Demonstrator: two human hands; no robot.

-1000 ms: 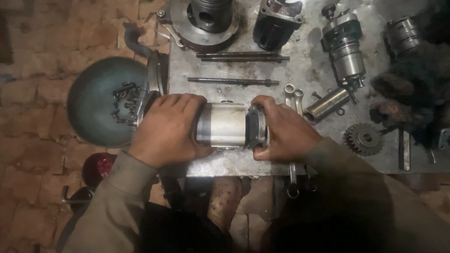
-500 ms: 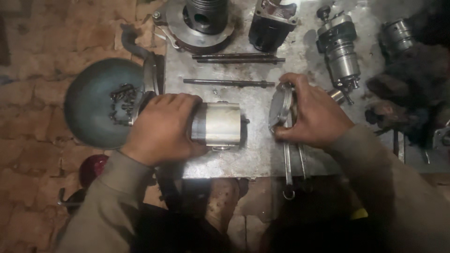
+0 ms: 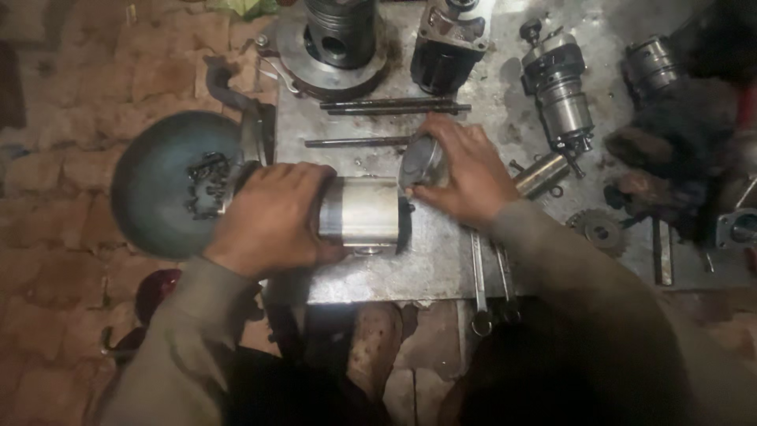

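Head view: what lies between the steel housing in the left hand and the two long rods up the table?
One thinner rod lies between steel housing and rod pair, on the metal table.

Left end of the metal cylinder hidden under the left hand. Round cap half covered by the right hand. Big ring part cut off by the top edge. Dark heap at right too murky to tell.
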